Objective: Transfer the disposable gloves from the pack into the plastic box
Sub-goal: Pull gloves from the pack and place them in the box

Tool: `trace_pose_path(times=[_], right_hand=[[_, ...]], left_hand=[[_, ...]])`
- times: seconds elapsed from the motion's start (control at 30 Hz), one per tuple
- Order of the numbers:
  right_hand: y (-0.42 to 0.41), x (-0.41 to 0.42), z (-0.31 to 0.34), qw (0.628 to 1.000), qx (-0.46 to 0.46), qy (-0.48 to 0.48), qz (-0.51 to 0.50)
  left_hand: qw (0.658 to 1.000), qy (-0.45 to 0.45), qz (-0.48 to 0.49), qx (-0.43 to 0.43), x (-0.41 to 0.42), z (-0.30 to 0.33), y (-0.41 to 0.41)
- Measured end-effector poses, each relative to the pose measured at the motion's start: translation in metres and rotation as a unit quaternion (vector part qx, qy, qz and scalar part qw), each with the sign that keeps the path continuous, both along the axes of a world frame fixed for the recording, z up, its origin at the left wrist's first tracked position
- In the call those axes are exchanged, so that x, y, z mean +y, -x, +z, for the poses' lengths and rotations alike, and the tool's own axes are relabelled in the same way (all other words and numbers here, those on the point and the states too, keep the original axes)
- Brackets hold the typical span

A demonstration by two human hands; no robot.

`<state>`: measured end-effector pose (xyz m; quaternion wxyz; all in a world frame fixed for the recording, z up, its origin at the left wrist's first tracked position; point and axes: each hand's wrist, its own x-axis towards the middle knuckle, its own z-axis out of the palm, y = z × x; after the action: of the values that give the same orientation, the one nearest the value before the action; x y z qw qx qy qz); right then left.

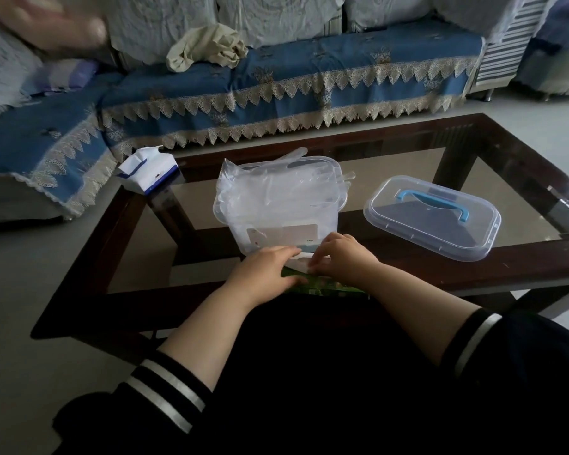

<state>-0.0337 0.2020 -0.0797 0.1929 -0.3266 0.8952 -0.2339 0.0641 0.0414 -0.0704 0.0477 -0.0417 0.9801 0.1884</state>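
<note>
A clear plastic box stands open on the glass table, with thin transparent disposable gloves bunched inside and spilling over its left rim. Just in front of the box, at the table's near edge, lies a green glove pack. My left hand lies on the pack's left end, fingers reaching toward its white opening. My right hand pinches something pale at that opening, right against the box's front wall. Both hands hide most of the pack.
The box's clear lid with a blue handle lies to the right on the glass table. A blue-and-white tissue pack sits at the far left corner. A sofa with a blue lace-trimmed cover runs behind the table.
</note>
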Motion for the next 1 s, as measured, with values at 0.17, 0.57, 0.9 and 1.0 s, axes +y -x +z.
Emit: trace_pose_path(times=[0.17,0.57,0.9,1.0], right_hand=[[-0.003,-0.008,-0.006,0.999,0.003,0.004,-0.034],[-0.011,0.000,0.005,0.990,-0.055,0.097,-0.086],[-0.010,0.004,0.002,0.993,-0.061,0.082,-0.062],[-0.017,-0.003,-0.001,0.992,-0.041,0.080,-0.084]], left_hand=[[0.999,0.034,-0.019,-0.038,0.002,-0.015,0.011],[0.997,-0.068,0.021,-0.036,0.001,-0.025,0.014],[0.994,-0.093,0.023,-0.049,0.004,-0.023,0.011],[0.994,-0.103,0.027,-0.041,0.004,-0.024,0.010]])
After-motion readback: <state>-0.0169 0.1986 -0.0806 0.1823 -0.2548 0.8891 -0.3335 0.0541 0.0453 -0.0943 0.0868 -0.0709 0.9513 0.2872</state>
